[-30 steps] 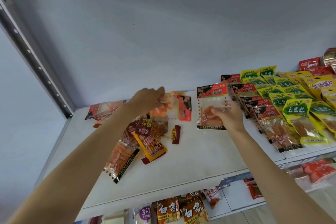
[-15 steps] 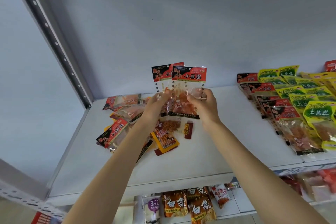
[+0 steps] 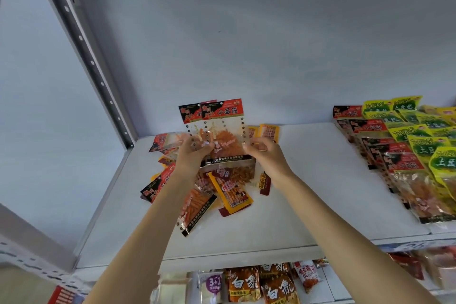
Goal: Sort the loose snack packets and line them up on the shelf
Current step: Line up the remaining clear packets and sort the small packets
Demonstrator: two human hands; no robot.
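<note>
Two red-topped packets (image 3: 217, 128) held upright and overlapped, left hand (image 3: 191, 153) and right hand (image 3: 265, 153) each pinching a side edge, loose pile (image 3: 212, 190) beneath (count unclear), white shelf (image 3: 308, 192)

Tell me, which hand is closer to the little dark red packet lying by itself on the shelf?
Right. The right hand is just above the dark red packet; the left hand is farther off, across the held packets.

rear held packet (image 3: 191, 115): mostly hidden | yellow-green packets (image 3: 441, 145): cropped right
</note>
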